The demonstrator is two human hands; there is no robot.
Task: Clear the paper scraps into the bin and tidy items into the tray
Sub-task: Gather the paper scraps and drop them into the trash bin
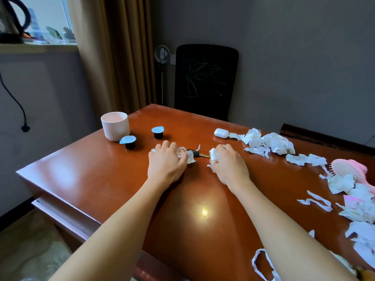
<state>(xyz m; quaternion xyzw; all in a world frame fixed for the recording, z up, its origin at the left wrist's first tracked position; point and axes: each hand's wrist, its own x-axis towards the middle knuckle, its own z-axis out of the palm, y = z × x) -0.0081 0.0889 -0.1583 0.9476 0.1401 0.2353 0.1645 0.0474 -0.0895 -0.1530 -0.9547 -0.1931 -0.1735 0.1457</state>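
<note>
Left hand (166, 159): you are closing it on a wad of paper scraps (185, 154) at mid-table.
Right hand (227, 161): you are bunching a second wad (213, 154), fingers curled tight.
Key (197, 154): lying between both hands, touching the left wad; you are risking sweeping it up with the paper and binning it.
Loose scraps (267, 142): spreading far right, around the pink hairbrush (347, 169) and earbud case (221, 132).
Bin, tray: neither is showing.
</note>
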